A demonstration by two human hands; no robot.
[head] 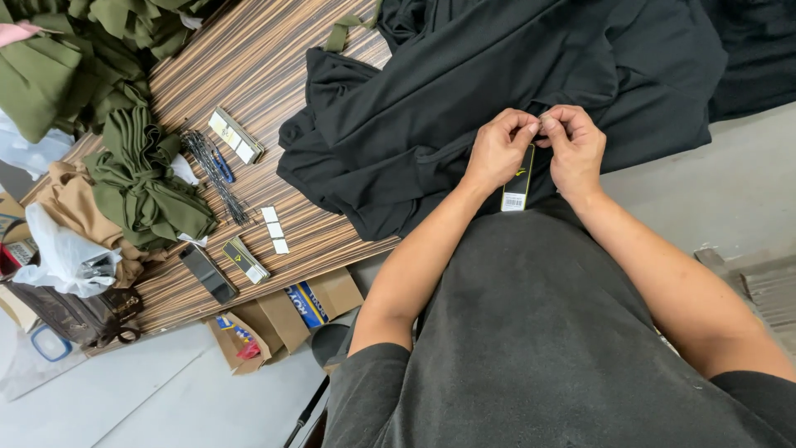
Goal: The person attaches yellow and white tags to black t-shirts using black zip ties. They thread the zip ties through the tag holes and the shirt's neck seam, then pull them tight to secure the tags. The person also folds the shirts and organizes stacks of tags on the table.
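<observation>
A black garment (pixel 464 91) lies spread over the striped wooden table (pixel 274 58). My left hand (pixel 497 149) and my right hand (pixel 574 145) meet at the garment's near edge, fingertips pinched together on the fabric. A black hang tag (pixel 517 181) with a white label end dangles from the spot between my fingers, against the cloth. Whatever small fastener sits between my fingertips is hidden by them.
Olive green garments (pixel 141 178) are piled at the table's left, with tan cloth (pixel 70 207) beside them. Stacks of tags (pixel 236 134), a bundle of thin black ties (pixel 214 170) and a dark phone (pixel 209 274) lie on the table. Cardboard boxes (pixel 290 315) sit on the floor.
</observation>
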